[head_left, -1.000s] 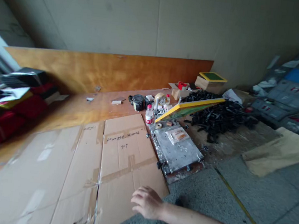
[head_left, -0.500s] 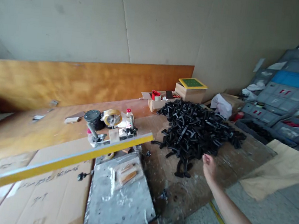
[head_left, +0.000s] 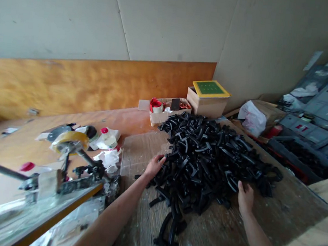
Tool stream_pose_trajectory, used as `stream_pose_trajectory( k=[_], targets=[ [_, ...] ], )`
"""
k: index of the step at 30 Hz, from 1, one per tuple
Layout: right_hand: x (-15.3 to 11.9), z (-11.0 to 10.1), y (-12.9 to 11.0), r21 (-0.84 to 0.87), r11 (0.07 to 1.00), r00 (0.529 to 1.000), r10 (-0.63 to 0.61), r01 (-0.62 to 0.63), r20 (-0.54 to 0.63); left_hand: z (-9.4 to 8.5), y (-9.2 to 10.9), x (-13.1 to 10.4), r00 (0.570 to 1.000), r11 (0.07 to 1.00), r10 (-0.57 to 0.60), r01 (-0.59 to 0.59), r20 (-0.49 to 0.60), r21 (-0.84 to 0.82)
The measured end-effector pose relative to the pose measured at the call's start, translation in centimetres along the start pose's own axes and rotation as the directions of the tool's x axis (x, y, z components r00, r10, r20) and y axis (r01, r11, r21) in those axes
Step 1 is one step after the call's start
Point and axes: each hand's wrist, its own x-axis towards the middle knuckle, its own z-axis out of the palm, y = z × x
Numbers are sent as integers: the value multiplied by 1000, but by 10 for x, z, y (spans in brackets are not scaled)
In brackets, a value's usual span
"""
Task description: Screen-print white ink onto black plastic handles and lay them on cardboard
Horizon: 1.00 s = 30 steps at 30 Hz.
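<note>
A big heap of black curved plastic parts lies on a worn board. My left hand is at the heap's left edge, fingers stretched toward the parts; whether it touches them is hard to see. On the right side, my right hand is beside the heap's near edge with thumb and fingers apart. Neither hand shows a part held in it. A few loose black parts lie in front of the heap, between my forearms.
To the left stands a clamp fixture on a yellow-edged bar, near a roll of tape and a red-capped bottle. Behind the heap are an open carton and a box with a green-yellow panel. Grey crates stack at right.
The view has moved closer to the heap. My left hand has come into view at its left edge. My right hand, earlier closed at the near edge, is now farther right with fingers apart.
</note>
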Motion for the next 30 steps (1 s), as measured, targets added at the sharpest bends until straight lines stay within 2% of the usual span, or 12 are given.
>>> stream_pose_trajectory(
  k=[3, 5, 7, 10, 15, 19, 22, 26, 30],
  targets=[
    [12, 27, 3, 74, 995, 998, 68, -66, -18, 37, 21, 85, 999, 1000, -10, 9, 37, 27],
    [9, 42, -3, 148, 984, 994, 103, -98, -27, 58, 32, 126, 996, 999, -14, 10, 83, 47],
    [-1, 54, -14, 261, 955, 989, 146, -140, -2, 74, 40, 153, 989, 998, -16, 6, 146, 66],
    [-23, 67, -36, 400, 898, 983, 161, -181, 84, 85, 44, 168, 971, 996, -14, -8, 238, 92],
    [-56, 75, -64, 461, 861, 974, 155, -216, 166, 79, 40, 148, 940, 993, 14, -53, 341, 107],
    [-76, 80, -78, 419, 898, 971, 36, -136, 238, 66, 32, 121, 898, 992, 52, -96, 436, 81],
    [-94, 87, -96, 361, 931, 950, -67, -51, 306, 50, 21, 98, 878, 991, 47, -101, 475, 89],
    [-125, 95, -123, 300, 952, 884, -187, 57, 428, 21, 4, 62, 905, 985, 23, -93, 425, 143],
    [-151, 100, -141, 257, 951, 805, -287, 173, 519, -6, -10, 26, 931, 973, 52, -129, 362, 191]
  ],
)
